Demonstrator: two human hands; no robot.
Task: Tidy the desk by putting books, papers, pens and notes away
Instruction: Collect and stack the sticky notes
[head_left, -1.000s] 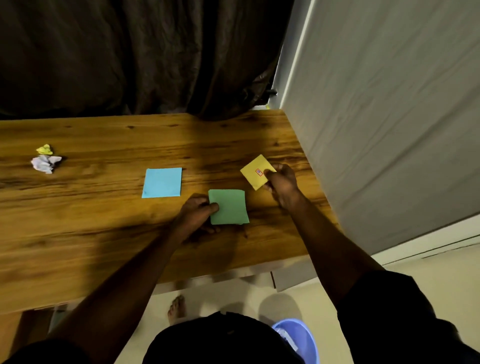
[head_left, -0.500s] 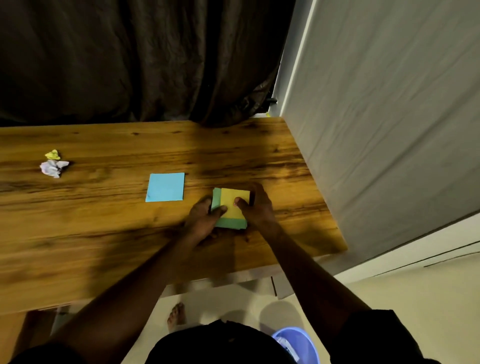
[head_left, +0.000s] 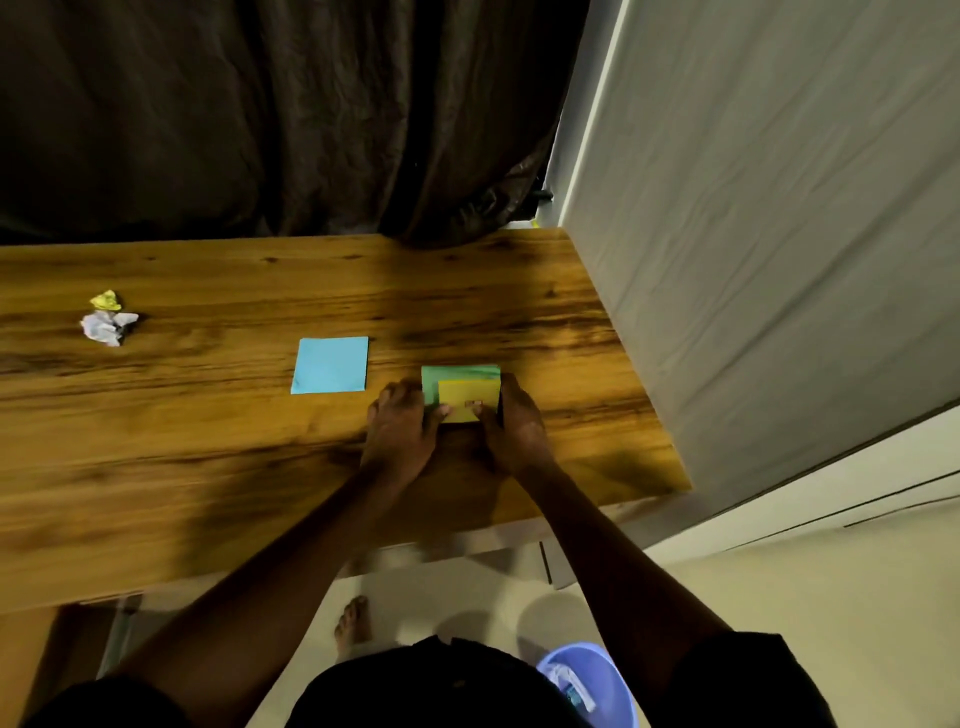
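Two squares, yellow note (head_left: 460, 394) atop green note (head_left: 460, 373)

Of the green note (head_left: 460, 373) we see little but the far strip; the yellow note (head_left: 457, 396), left hand (head_left: 402, 431) and right hand (head_left: 514, 431) cover the rest. The yellow note's red mark (head_left: 474, 404) is too small to read. The desk (head_left: 208, 467) runs off the left edge; the basin (head_left: 610, 680) is cut off below, its contents unclear.

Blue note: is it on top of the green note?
No, the blue note lies alone on the desk, apart from the green note.
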